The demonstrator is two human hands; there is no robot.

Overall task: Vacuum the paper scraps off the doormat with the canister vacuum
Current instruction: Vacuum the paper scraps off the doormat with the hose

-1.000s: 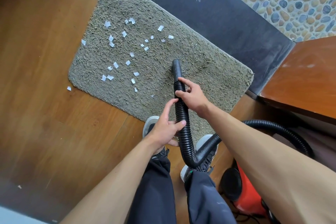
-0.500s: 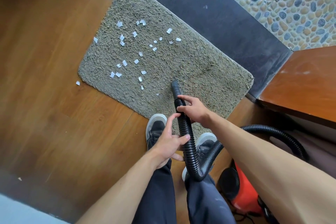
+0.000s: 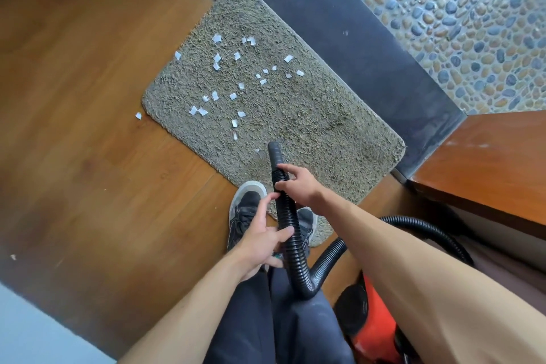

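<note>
A brown wood floor runs under and to the left of both hands. Ahead of them lies a shaggy grey-green mat, set at a slant against a dark threshold strip; beyond that strip is a pebble floor. A wooden ledge juts in to the right of the right hand.

White scraps are scattered over the mat's far-left part, well ahead of the hands; one scrap lies on the floor just off the mat's left edge.

The right hand is closed around the black ribbed hose just behind its smooth nozzle, whose tip is over the mat's near part, close to the nearest scraps. The left hand grips the hose lower down, thumb across it, forefinger stretched along it. The hose loops below the hands and back to a red vacuum beneath the right forearm. Two dark shoes stand under the hands at the mat's near edge.
</note>
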